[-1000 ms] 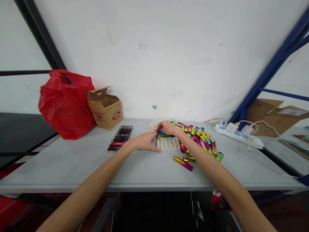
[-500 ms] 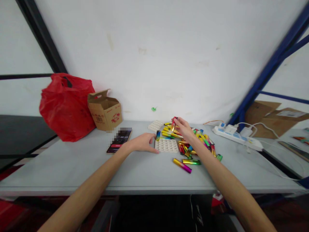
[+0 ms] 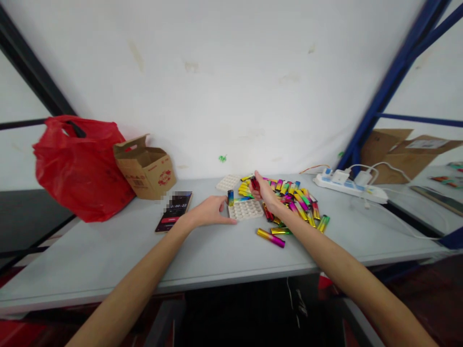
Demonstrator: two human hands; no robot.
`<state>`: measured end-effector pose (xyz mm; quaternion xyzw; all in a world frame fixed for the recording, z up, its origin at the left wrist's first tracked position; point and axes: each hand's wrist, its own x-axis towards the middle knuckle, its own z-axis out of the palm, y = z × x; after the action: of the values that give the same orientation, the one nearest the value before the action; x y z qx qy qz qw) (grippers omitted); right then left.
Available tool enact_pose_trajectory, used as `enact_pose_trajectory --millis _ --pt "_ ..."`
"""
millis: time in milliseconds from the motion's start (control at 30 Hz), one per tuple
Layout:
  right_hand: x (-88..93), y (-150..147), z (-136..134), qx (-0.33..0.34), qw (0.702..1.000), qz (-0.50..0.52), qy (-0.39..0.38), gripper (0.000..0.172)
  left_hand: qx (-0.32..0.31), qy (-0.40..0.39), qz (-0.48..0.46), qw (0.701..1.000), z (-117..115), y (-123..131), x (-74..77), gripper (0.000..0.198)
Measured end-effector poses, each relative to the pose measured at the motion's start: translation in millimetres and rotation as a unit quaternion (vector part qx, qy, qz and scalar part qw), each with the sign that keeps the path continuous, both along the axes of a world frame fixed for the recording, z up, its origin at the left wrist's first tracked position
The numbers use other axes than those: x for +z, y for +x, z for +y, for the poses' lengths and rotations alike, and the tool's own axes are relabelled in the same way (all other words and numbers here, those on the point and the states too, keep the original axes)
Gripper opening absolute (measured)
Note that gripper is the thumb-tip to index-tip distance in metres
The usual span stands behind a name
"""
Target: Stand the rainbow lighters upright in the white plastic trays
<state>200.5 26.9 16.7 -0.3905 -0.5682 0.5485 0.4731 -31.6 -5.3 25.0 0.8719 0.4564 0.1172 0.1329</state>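
A white tray (image 3: 240, 212) with rows of round cups lies on the table. One blue-and-gold shiny tube (image 3: 230, 198) stands upright at its far left corner. My left hand (image 3: 211, 210) rests at the tray's left end, thumb and fingers spread apart around the corner; whether it touches the tray I cannot tell. Above the tray's far right side, my right hand (image 3: 265, 195) pinches a red shiny tube (image 3: 254, 183), partly hidden by the fingers. Beside and behind that hand lies a heap of shiny multicoloured tubes (image 3: 300, 205). A gold-and-purple tube (image 3: 271, 237) lies nearer the front edge.
Another white tray (image 3: 227, 182) lies near the wall. To the left are a phone (image 3: 175, 210) showing a timer, an open cardboard box (image 3: 148, 171) and a red plastic bag (image 3: 83, 168). A power strip (image 3: 350, 189) with plugs and cables sits at the right.
My right hand has moved left with the red tube, which now shows less between the fingers. My left hand stays at the tray's left end. The whole view has tilted slightly.
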Motion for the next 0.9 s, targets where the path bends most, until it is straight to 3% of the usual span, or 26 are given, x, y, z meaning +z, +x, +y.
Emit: enact_pose_trajectory --millis 167,367,533,633,733,900 --pt "-1.9 -0.5 -3.2 -0.054 0.998 -0.025 -0.019 0.054 -0.005 0.021 -0.003 1.0 -2.9 5.4 -1.8 0.062" --pt "2.0 1.6 -4.6 -0.107 0.993 -0.001 0.042 0.048 -0.017 0.026 -0.016 0.999 -3.1 7.5 -4.2 0.062" --pt "-2.2 1.3 -2.8 -0.079 0.996 -0.001 0.047 0.056 -0.016 0.028 -0.012 0.999 -3.8 7.9 -2.7 0.062" --pt "-4.6 -0.3 -3.9 -0.067 0.991 -0.049 0.102 0.065 -0.015 0.034 -0.011 0.999 -3.7 7.5 -3.3 0.061" --pt "-4.5 -1.2 -7.7 -0.093 0.956 -0.159 0.227 0.058 -0.015 0.03 -0.012 0.999 -3.3 6.9 -4.2 0.062" --pt "-0.8 -2.3 -14.4 -0.127 0.844 -0.309 0.42 0.034 -0.025 0.032 -0.013 0.999 -2.0 6.5 -5.8 0.064"
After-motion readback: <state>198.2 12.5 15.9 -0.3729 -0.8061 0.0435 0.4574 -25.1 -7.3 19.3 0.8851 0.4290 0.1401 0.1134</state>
